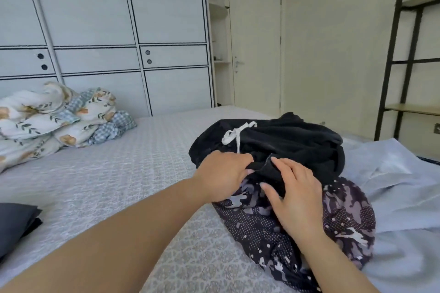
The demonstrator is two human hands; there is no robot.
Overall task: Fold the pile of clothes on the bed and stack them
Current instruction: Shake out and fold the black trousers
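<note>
Presently both bare forearms reach forward over the bed to a pile of clothes lying right of centre. Left hand: back uppermost, fingers curled down into the edge of the black garment, gripping a fold of it; the fingertips are hidden in the cloth. Right hand: fingers straight and slightly spread, laid flat on the same black edge and on the patterned garment below it, pressing and holding nothing. Count of loose clothes in the pile: two seen for certain, the black one on top with one white drawstring tied in a bow, and the dark patterned one beneath, nearer the camera. A pale blue garment lies spread flat just right of the pile, touching it. One dark folded item sits apart at the left edge of the bed; whether it is more than one piece cannot be told. One crumpled floral duvet is bunched at the far left of the bed. Behind stands one wardrobe with closed panelled doors, one closed door beyond it, and one black-framed shelf unit at right; its top shelf holds pale bedding, partly out of view.
</note>
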